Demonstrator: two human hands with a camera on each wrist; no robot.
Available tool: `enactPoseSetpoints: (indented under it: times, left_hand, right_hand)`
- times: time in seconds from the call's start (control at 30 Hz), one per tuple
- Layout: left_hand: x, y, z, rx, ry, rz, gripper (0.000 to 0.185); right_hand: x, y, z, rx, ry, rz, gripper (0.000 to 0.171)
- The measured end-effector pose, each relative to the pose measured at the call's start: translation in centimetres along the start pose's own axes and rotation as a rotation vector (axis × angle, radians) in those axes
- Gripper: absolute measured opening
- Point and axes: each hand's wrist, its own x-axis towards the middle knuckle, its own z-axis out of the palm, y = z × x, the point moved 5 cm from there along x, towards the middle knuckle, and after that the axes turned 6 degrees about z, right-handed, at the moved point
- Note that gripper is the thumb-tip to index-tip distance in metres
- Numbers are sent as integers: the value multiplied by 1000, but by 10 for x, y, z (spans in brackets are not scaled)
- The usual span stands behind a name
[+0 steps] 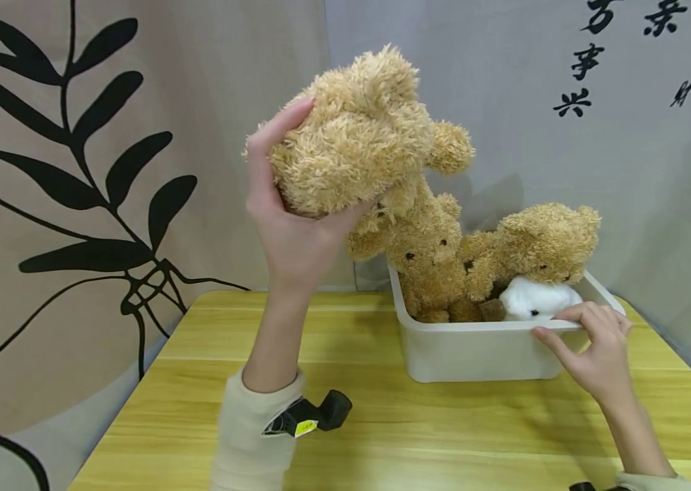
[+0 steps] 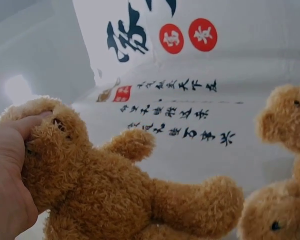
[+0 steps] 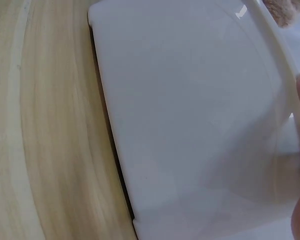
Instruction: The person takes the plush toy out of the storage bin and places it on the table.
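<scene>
My left hand (image 1: 302,239) grips a tan teddy bear (image 1: 358,150) by its head, raised above the table to the left of a white plastic bin (image 1: 480,351). In the left wrist view the bear's body (image 2: 105,190) stretches away from the hand, limbs pointing right. My right hand (image 1: 600,344) holds the bin's front rim near its right corner, fingers over the edge and thumb against the outside. Inside the bin sit a teddy bear (image 1: 425,252) at left, another teddy bear (image 1: 548,239) at right, and a white plush toy (image 1: 538,296) below that one.
The bin stands on a wood-grain table (image 1: 345,348), toward its back right. Behind hangs a pale cloth backdrop (image 1: 229,123) with dark printed leaves and writing. A black wrist camera (image 1: 315,414) is strapped at the left sleeve.
</scene>
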Motion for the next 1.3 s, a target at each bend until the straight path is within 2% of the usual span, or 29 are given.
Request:
enactPoseSetpoints:
  times: [0.17, 0.37, 0.63, 0.9, 1.0, 1.17, 1.3]
  left_hand:
    - [0, -5, -10, 32, -2, -31, 70]
    - [-5, -14, -30, 102, -9, -92, 72]
    - [-18, -34, -57, 200, -5, -193, 74]
    - [-47, -65, -77, 398, -72, -381, 77]
    - [-60, -78, -84, 432, -114, -468, 77]
    - [-81, -95, -95, 490, -195, -658, 81]
    - [-96, -107, -102, 505, -250, -767, 83]
  right_hand:
    - [-2, -1, -1, -6, 8, 8, 75]
    - [-2, -4, -2, -7, 9, 17, 75]
    - [-1, -8, -2, -1, 11, 18, 77]
    - [0, -5, -3, 1, 14, 19, 75]
    - [0, -4, -3, -3, 13, 22, 74]
    - [1, -10, -2, -9, 27, 11, 75]
    - [3, -14, 0, -12, 35, 3, 75]
